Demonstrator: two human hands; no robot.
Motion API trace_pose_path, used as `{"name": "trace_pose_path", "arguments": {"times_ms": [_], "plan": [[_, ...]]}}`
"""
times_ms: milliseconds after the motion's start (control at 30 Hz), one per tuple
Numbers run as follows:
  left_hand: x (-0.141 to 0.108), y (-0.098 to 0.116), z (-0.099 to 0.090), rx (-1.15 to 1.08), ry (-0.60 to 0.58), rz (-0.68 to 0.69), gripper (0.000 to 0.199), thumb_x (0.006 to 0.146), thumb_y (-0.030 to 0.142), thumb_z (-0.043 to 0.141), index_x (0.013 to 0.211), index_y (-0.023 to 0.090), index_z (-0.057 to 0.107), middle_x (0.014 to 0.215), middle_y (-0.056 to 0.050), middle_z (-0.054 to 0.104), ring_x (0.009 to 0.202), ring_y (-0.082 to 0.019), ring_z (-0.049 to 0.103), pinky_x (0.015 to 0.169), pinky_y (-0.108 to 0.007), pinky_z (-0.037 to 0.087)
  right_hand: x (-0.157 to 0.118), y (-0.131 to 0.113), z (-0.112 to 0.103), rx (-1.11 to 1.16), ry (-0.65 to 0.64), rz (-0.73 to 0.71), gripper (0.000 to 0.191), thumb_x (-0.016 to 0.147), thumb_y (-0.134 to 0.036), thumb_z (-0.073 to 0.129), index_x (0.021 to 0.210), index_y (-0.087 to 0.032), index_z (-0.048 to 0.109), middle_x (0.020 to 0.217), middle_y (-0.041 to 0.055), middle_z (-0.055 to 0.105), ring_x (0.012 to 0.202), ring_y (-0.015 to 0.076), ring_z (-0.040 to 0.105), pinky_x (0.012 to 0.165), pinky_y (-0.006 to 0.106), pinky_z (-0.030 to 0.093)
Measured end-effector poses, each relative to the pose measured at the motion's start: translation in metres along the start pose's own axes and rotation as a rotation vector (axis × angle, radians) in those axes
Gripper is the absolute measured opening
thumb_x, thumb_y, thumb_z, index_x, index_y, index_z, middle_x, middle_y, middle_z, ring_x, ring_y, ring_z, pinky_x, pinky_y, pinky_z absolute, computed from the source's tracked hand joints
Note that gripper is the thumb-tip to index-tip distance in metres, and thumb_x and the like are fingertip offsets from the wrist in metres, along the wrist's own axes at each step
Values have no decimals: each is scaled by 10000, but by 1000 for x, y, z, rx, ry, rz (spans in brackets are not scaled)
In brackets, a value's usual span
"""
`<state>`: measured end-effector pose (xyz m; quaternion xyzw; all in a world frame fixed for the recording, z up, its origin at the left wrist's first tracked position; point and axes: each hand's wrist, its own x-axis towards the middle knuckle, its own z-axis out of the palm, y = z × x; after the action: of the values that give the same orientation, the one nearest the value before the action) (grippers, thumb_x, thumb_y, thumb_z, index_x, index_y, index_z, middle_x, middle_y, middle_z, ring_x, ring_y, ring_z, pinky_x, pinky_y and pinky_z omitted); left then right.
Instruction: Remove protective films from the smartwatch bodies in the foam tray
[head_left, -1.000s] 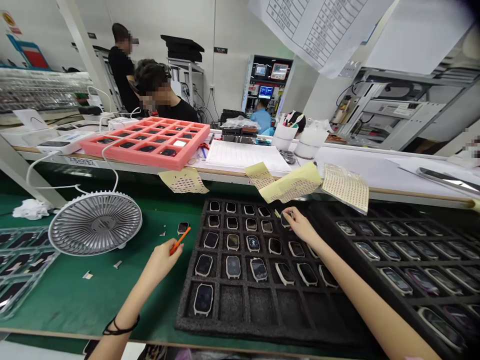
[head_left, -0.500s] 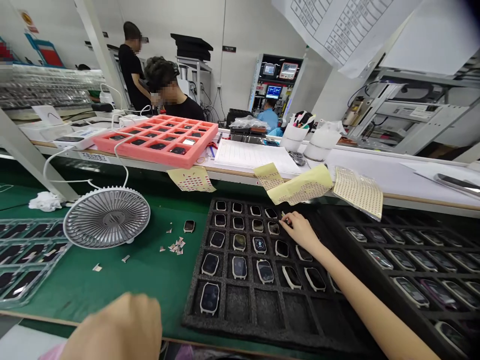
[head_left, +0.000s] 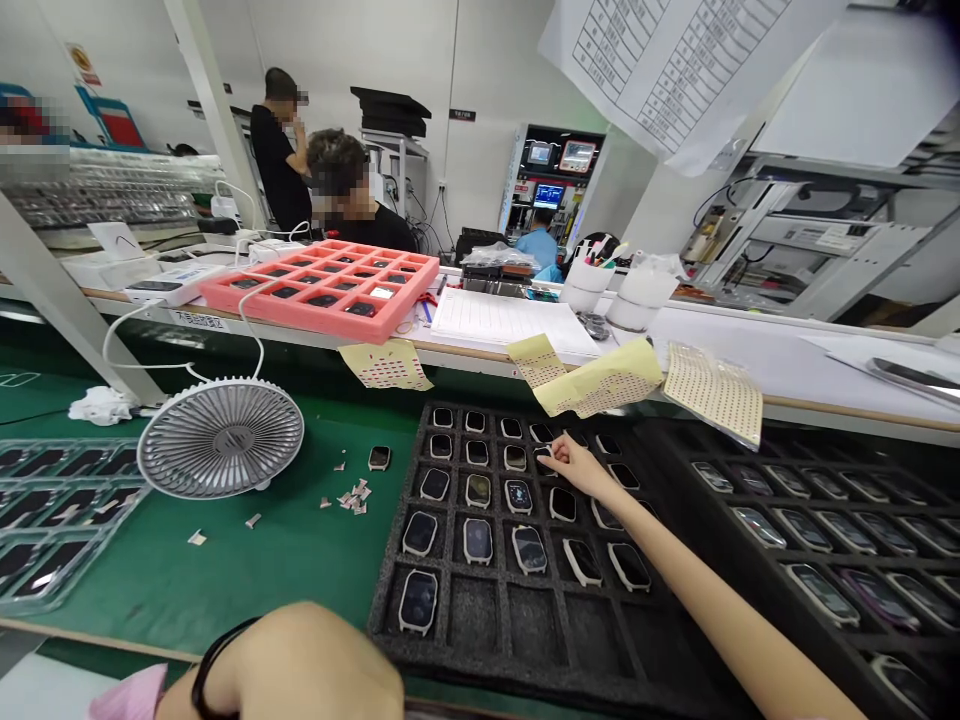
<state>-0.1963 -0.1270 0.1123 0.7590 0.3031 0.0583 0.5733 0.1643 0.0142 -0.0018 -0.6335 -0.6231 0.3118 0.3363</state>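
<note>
A black foam tray [head_left: 469, 615] holds rows of square watch bodies with dark screens; several compartments of its front row hold none. My right hand [head_left: 576, 466] reaches over the tray's back part, fingertips pinched together at a watch in the second row, partly covering it. Whether the watch is gripped or only touched is hard to see. My left hand [head_left: 307, 665] is low at the bottom edge, left of the tray, its back toward the camera and its fingers hidden. A dark band circles the left wrist. One loose watch [head_left: 379, 458] lies on the green mat [head_left: 247, 570].
A round fan [head_left: 223, 438] and small paper scraps [head_left: 352, 497] lie left of the tray. Clear trays [head_left: 67, 520] sit far left, another filled black tray [head_left: 757, 555] at right. The shelf holds a pink foam tray [head_left: 390, 325]; yellow sticker sheets [head_left: 600, 380] hang over its edge. People are behind.
My right hand has shifted slightly left and toward me, from the upper tray to the second-row watch. My left hand has moved right, and its wrist band now shows.
</note>
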Motion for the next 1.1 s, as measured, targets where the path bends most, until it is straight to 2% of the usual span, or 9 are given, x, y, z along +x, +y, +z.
{"name": "trace_pose_path", "arguments": {"times_ms": [33, 67, 100, 133, 200, 300, 367, 567, 1100], "plan": [[11, 6, -2, -12, -221, 75, 444, 600, 728, 637, 703, 301, 693, 524, -17, 548, 481, -121, 525, 451, -202, 364, -2, -4, 2, 66, 0, -1, 476, 553, -589, 656, 710, -203, 426, 547, -42, 486, 533, 133, 474, 578, 286, 366], [22, 10, -4, -23, -358, 120, 432, 690, 680, 593, 854, 296, 703, 582, -15, 563, 511, -107, 509, 487, -197, 370, -5, -10, 3, 129, 2, -3, 507, 560, -612, 640, 768, -203, 424, 556, -47, 498, 531, 136, 489, 562, 281, 369], [33, 12, -7, -40, -367, 127, 425, 749, 624, 574, 980, 283, 682, 609, -2, 544, 515, -86, 457, 497, -187, 343, -9, -17, 5, 179, 6, -9, 541, 577, -630, 621, 847, -202, 429, 579, -47, 517, 535, 141, 509, 547, 275, 373], [43, 11, -9, -66, -305, 105, 426, 769, 582, 584, 1042, 263, 653, 621, 14, 514, 513, -71, 398, 487, -176, 304, -14, -27, 6, 245, 6, -16, 574, 603, -634, 606, 936, -200, 431, 611, -40, 540, 544, 145, 529, 534, 270, 379], [62, 4, -11, -135, -57, 34, 390, 821, 539, 541, 1035, 221, 615, 643, 35, 459, 531, -56, 331, 478, -157, 254, -25, -49, 9, 411, -27, -28, 585, 671, -592, 601, 1071, -198, 439, 671, -21, 579, 557, 137, 547, 524, 256, 391], [84, -8, -7, -224, 242, 36, 365, 889, 504, 416, 934, 177, 573, 628, 49, 394, 520, -44, 311, 466, -132, 242, -45, -84, 18, 847, -180, 17, 424, 710, -444, 673, 1014, -194, 516, 650, -10, 575, 523, 114, 520, 475, 223, 364], [94, -11, -4, -297, 314, 57, 367, 895, 499, 387, 905, 169, 548, 571, 67, 326, 462, -38, 263, 427, -127, 213, -56, -103, 26, 986, -229, 43, 339, 720, -398, 691, 932, -195, 523, 584, -33, 524, 455, 93, 471, 425, 202, 316], [104, -8, 4, -439, 346, 69, 372, 879, 505, 392, 841, 158, 519, 503, 86, 280, 385, -23, 204, 344, -104, 170, -70, -130, 40, 1114, -266, 57, 281, 774, -386, 665, 797, -191, 464, 570, -59, 460, 379, 51, 371, 362, 181, 282], [102, -7, 0, -450, 351, 91, 403, 854, 514, 424, 803, 135, 550, 437, 90, 304, 340, -16, 203, 316, -101, 194, -76, -133, 44, 1132, -265, 40, 287, 833, -396, 601, 760, -196, 408, 568, -64, 447, 389, 71, 426, 376, 201, 376]]}}
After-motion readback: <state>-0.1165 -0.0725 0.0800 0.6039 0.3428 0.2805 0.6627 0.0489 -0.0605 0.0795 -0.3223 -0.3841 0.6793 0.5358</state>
